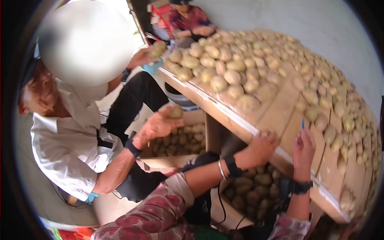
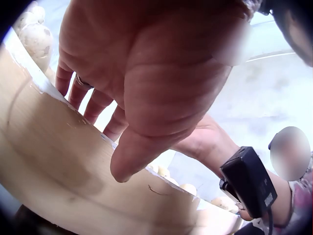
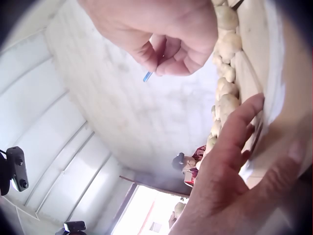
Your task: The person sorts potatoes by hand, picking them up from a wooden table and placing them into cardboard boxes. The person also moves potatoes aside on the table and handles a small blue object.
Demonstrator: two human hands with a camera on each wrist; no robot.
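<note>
My left hand [image 1: 256, 151] rests over the near edge of a wooden sorting table [image 1: 282, 110]. In the left wrist view that hand [image 2: 146, 73] has its fingers extended across the white-trimmed edge and its thumb down along the front board, with nothing in its grasp. To its right, above the boards, my right hand [image 1: 304, 150] pinches a short, thin blue stick [image 1: 303, 123] between thumb and fingertips. The blue stick [image 3: 146, 76] pokes out past the fingers in the right wrist view. Potatoes [image 1: 330, 134] lie on the boards just beyond the right hand.
A large heap of potatoes [image 1: 236, 76] covers the table's far side. Below the edge, a box of potatoes [image 1: 252, 190] stands under my arms. On the left, a seated person [image 1: 74, 136] holds a potato [image 1: 175, 111] over another box [image 1: 160, 162]. Another person [image 1: 188, 20] sits at the back.
</note>
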